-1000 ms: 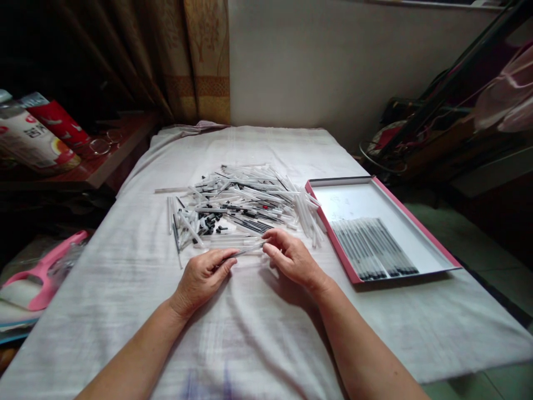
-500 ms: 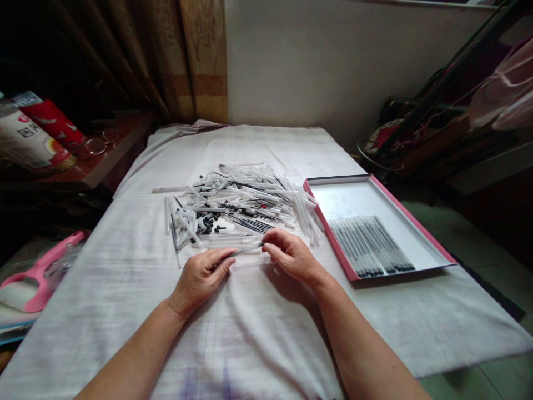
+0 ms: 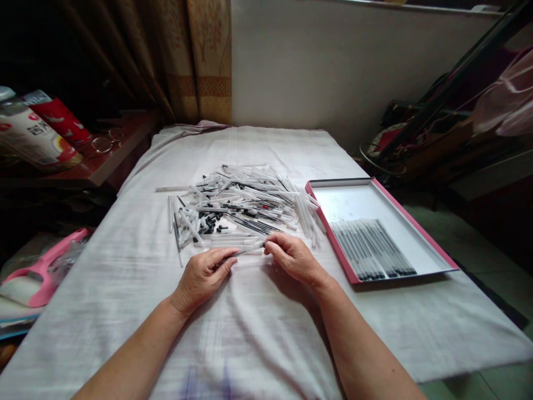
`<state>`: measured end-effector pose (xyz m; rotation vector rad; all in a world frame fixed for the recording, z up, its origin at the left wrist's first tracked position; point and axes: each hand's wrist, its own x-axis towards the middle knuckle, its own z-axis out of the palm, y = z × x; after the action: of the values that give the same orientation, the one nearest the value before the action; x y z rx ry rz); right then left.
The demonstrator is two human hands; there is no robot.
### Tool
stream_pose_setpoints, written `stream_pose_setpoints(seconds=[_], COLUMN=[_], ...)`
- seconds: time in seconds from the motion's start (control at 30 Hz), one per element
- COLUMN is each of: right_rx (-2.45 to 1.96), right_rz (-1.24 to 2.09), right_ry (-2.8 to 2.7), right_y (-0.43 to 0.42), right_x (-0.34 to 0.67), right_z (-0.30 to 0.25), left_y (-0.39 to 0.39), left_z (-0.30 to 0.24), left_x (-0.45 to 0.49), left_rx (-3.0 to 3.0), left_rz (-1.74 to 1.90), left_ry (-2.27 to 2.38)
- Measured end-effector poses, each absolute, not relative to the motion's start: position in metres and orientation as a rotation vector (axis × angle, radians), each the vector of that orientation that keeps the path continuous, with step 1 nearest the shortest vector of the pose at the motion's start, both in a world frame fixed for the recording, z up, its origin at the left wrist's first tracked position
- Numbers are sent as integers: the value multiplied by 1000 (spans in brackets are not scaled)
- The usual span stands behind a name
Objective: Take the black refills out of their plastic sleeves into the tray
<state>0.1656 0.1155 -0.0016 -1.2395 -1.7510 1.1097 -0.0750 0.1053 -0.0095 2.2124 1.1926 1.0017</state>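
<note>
My left hand [image 3: 202, 275] and my right hand [image 3: 292, 256] rest on a white cloth [image 3: 250, 333] and pinch the two ends of one clear pen [image 3: 246, 251] held between them. Just beyond the hands lies a loose pile of pen parts [image 3: 239, 203]: several clear barrels, black refills and small black caps. To the right sits a flat pink-edged box lid [image 3: 377, 191] with a neat row of assembled pens [image 3: 372, 248] lying side by side in its near half.
A wooden shelf [image 3: 104, 164] at the left holds packets [image 3: 29, 136] and a pair of glasses [image 3: 106, 141]. A pink-handled object [image 3: 41, 266] lies lower left. Curtain and wall stand behind; clutter and a dark bar [image 3: 449, 78] fill the right side.
Both hands stay closed on the same pen, with only slight finger shifts. The view has shifted a little.
</note>
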Motion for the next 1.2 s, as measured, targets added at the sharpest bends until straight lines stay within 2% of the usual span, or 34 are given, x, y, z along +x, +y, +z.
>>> stream_pose_setpoints(seconds=[1.2], right_rx=[-1213], right_rz=[1123], right_ry=[-1701], right_y=[115], right_x=[162], right_z=[2], left_y=[104], left_z=[-7], left_x=[-75], left_rx=[2176], left_rz=[1055], left_ry=[1210])
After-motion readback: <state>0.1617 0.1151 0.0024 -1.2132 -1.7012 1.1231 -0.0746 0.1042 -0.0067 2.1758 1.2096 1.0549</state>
